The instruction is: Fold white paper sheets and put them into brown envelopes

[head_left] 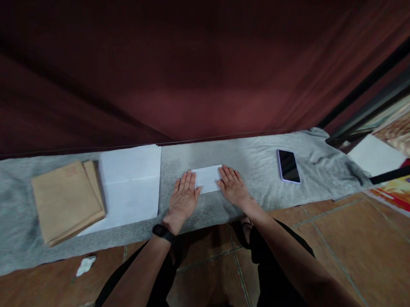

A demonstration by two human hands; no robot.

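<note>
A small folded sheet of white paper (pixel 208 179) lies flat on the grey cloth in front of me. My left hand (pixel 184 194) rests palm down over its left end, fingers stretched out. On its right end, my right hand (pixel 233 185) lies flat in the same way. Both hands press on the paper without gripping it, and its ends are hidden under the fingers. A dark band sits on my left wrist.
Left on the grey cloth (pixel 258 168) are white sheets (pixel 132 186) with a stack of brown envelopes (pixel 66 198) overlapping them. A phone (pixel 289 166) lies to the right. A dark red curtain (pixel 200 79) hangs behind. White scrap (pixel 85 265) is on the tiled floor (pixel 354 236).
</note>
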